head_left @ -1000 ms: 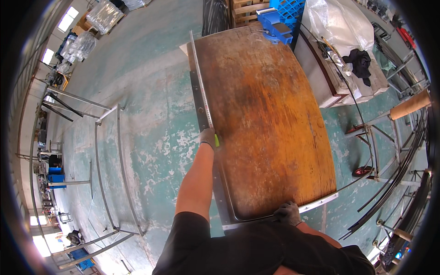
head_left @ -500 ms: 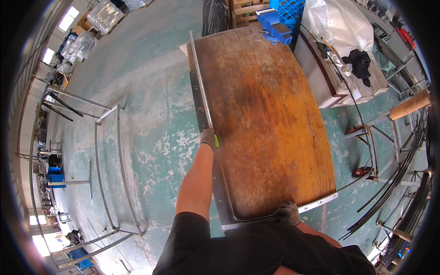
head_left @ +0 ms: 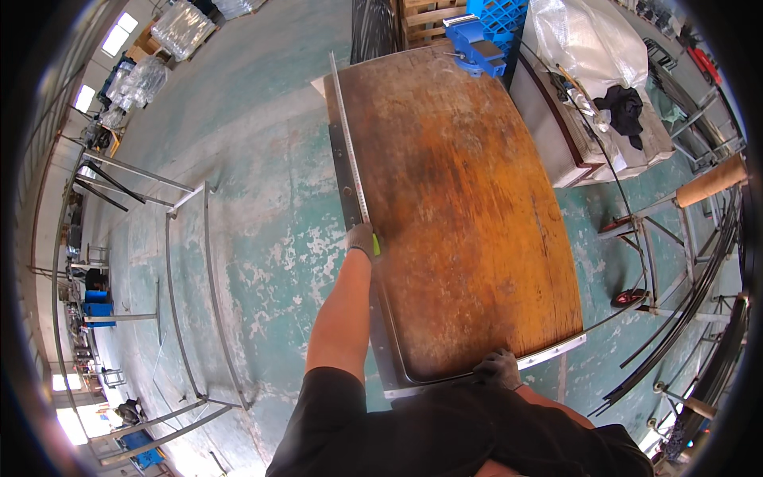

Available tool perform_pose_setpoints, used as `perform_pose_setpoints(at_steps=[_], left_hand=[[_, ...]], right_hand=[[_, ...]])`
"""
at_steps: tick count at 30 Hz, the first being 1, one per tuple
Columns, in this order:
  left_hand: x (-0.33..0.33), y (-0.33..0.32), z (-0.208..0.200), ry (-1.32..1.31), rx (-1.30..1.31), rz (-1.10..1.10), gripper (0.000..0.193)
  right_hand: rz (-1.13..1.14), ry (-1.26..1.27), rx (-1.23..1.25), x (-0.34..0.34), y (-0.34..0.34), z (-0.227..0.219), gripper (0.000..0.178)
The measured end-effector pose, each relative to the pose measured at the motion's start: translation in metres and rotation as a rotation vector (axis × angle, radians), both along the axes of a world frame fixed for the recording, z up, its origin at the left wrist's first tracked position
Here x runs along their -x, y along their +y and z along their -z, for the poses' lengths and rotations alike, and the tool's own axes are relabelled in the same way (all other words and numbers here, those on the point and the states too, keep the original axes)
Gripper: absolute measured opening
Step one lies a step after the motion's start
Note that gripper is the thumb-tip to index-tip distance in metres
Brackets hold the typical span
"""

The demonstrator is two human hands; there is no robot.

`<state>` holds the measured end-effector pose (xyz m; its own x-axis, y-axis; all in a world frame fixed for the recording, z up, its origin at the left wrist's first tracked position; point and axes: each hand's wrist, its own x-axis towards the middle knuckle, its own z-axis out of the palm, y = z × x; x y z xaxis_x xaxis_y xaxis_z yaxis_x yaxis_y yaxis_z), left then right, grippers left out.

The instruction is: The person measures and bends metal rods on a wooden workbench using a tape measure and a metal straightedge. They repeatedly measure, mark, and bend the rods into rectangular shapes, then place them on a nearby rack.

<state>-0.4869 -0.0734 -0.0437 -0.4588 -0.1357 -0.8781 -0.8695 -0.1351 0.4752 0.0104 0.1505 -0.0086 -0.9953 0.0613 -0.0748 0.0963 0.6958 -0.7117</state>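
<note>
My left hand [head_left: 362,239], in a grey work glove, is closed around a bright green tape measure [head_left: 376,245] at the left edge of a worn brown wooden worktable [head_left: 477,199]. The tape's pale blade [head_left: 350,139] stretches straight from it along that edge, past the far left corner. A thin dark rod or strip [head_left: 393,334] curves round the table's near left corner. Over the near edge, my gloved right hand [head_left: 498,369] rests with curled fingers where this dark strip runs under it. What those fingers grip is hidden.
A blue bench vise [head_left: 477,48] is on the far right corner. Dark metal with holes [head_left: 346,183] lines the left edge. To the right stands a pale padded block [head_left: 548,119] with cloth and plastic; to the left, a metal frame [head_left: 211,294] on the green floor.
</note>
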Motion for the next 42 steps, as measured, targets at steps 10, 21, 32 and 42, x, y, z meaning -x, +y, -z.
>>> perform_pose_setpoints(at_steps=[10,21,32,42], left_hand=[[0.008,-0.004,0.024,0.046,0.070,0.047,0.032],[0.000,-0.007,0.023,0.062,0.032,0.000,0.033],[0.005,-0.006,0.035,0.083,0.013,0.012,0.033],[-0.002,-0.002,0.007,0.046,-0.023,0.022,0.032]], right_hand=[[-0.018,0.018,0.002,0.002,0.001,-0.001,0.015],[-0.023,0.046,0.028,-0.003,0.003,0.008,0.015],[-0.025,0.020,-0.009,-0.002,0.003,0.003,0.017],[-0.022,0.001,-0.006,-0.004,0.001,0.006,0.014]])
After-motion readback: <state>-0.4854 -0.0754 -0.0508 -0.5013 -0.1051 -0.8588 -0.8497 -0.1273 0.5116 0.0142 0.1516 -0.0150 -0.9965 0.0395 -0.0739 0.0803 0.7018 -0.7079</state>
